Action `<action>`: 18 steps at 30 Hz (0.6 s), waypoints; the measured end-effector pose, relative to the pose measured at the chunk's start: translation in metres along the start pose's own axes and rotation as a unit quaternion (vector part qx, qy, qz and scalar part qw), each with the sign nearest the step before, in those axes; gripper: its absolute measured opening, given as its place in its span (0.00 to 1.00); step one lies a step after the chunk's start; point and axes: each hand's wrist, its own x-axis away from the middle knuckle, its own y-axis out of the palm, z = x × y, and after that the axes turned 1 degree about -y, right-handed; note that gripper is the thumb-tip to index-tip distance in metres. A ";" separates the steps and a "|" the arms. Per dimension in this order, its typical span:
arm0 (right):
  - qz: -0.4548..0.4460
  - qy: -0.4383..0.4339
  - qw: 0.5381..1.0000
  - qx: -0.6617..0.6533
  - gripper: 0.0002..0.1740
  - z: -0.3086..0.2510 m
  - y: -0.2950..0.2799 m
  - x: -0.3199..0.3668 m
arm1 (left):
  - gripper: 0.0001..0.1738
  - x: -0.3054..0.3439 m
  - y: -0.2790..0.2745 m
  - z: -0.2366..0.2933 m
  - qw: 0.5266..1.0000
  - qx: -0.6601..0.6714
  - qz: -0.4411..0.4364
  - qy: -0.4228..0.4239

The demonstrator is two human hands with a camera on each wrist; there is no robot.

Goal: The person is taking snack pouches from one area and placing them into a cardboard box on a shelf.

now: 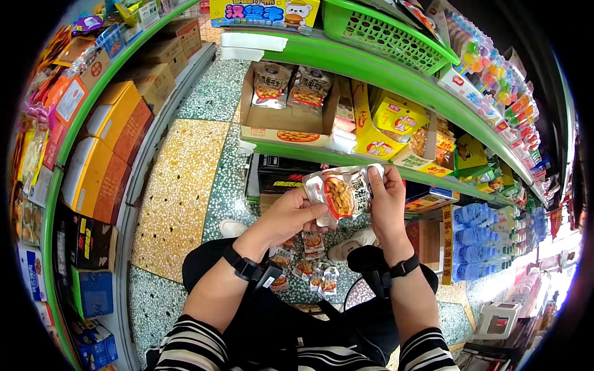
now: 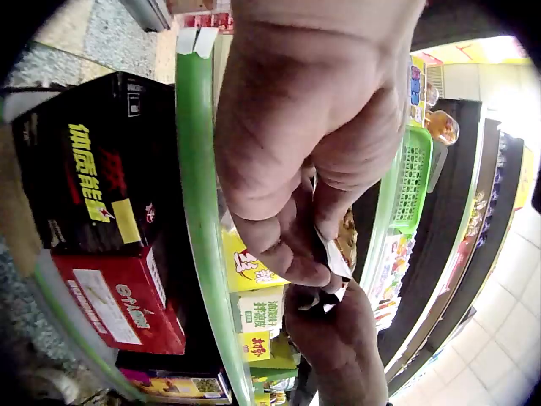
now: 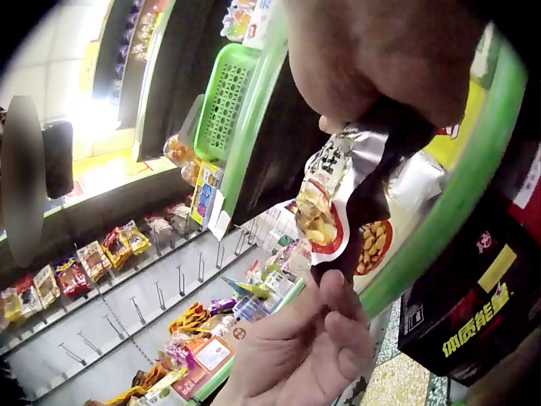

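A shiny snack packet (image 1: 340, 196) with a picture of nuts is held up between both hands, in front of the shelf. My left hand (image 1: 291, 213) pinches its left edge between thumb and fingers. The right hand (image 1: 387, 201) grips the packet's upper right corner, thumb on the printed face. In the right wrist view the snack packet (image 3: 325, 203) shows its front, slightly bent. Two similar packets (image 1: 309, 86) stand in an open cardboard box (image 1: 284, 133) on the shelf just beyond. More small packets (image 1: 312, 244) lie on the floor between the feet.
Green-edged shelves (image 1: 346, 52) cross in front, bearing a green basket (image 1: 387, 40) and yellow snack boxes (image 1: 377, 139). Another shelf with cartons (image 1: 99, 167) runs along the left. Bottled drinks (image 1: 473, 241) and a white stool (image 1: 497, 320) stand to the right.
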 end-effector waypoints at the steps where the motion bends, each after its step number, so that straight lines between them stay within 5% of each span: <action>1: -0.005 0.004 1.000 -0.005 0.06 0.000 -0.002 0.000 | 0.17 0.000 -0.001 0.001 1.000 -0.010 -0.008 0.009; 9: -0.029 0.019 0.996 -0.083 0.06 0.003 -0.002 0.001 | 0.17 -0.001 -0.009 0.002 0.996 0.016 -0.080 0.038; 12: -0.017 -0.032 0.998 0.051 0.08 -0.001 -0.003 0.004 | 0.18 0.000 -0.005 0.003 0.999 0.027 0.028 0.017; 16: -0.032 -0.103 0.989 0.104 0.08 0.007 0.003 0.005 | 0.16 -0.003 0.001 0.006 0.989 0.092 0.071 0.091; 18: -0.034 -0.031 0.997 0.058 0.08 0.005 0.004 0.003 | 0.15 -0.008 -0.003 0.001 0.979 0.135 0.068 0.137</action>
